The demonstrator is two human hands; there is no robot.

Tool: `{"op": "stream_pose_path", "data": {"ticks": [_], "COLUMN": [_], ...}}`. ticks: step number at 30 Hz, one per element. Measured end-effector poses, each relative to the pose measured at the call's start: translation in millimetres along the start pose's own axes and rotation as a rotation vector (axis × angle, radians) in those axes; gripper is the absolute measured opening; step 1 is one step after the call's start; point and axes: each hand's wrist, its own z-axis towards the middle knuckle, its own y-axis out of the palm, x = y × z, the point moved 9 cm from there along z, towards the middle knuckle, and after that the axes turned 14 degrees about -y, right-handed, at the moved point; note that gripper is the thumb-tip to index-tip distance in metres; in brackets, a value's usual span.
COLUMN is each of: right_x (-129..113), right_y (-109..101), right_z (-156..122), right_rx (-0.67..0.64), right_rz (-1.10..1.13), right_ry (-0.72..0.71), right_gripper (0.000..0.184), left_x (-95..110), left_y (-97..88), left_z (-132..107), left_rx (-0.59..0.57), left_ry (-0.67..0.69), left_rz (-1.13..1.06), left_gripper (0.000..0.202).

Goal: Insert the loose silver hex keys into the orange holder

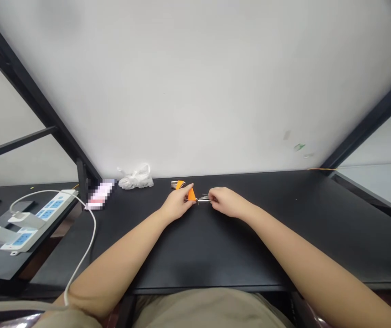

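- Hands: we find the left hand [178, 203] closed, its fingers pinched on a small orange block [191, 195], and the right hand [228, 202] closed at the fingertips on a cluster of thin metal pins [204, 199]. The two hands nearly meet at the centre of the bench [195, 255].
- State of work: we record one orange block in the hands and a second orange block [179, 184] with its metal pins lying on the bench, just beyond the left hand. We cannot tell whether the held pins are seated in the held block (the fingers and the small scale hide the join).
- Count: two hands, two orange blocks, two clusters of pins. Individual pins are too small for us to count.
- Bench, left side: one white cable [95, 228] runs to one power strip [47, 214] with blue sockets, and two white plugs sit in it.
- Far edge: one white plastic bag [136, 178] and one pixelated flat object [100, 194] (unidentifiable) lie near a white wall [195, 91].
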Motion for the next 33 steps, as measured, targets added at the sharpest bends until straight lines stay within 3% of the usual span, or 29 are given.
{"op": "stream_pose_path", "data": {"ticks": [6, 14, 21, 28, 33], "right_x": [1, -14, -2, -13, -6], "right_y": [-14, -17, -26, -23, -32], "right_z": [3, 3, 0, 2, -1], "right_rx": [0.163, 0.197, 0.218, 0.200, 0.220], "right_rz": [0.106, 0.105, 0.104, 0.158, 0.135], "right_ry": [-0.046, -0.126, -0.085, -0.123, -0.083], "right_gripper": [0.007, 0.017, 0.015, 0.016, 0.015], "left_x": [1, 12, 5, 11, 13], "left_y": [-0.5, 1.4, -3.8, 2.5, -0.7], "left_z": [-2, -7, -5, -8, -10], "left_rx": [0.015, -0.006, 0.016, -0.018, -0.008], "left_ry": [0.029, 0.059, 0.021, 0.071, 0.043], "left_rz": [-0.032, -0.120, -0.139, -0.184, -0.185], "left_gripper": [0.069, 0.061, 0.062, 0.062, 0.062]}}
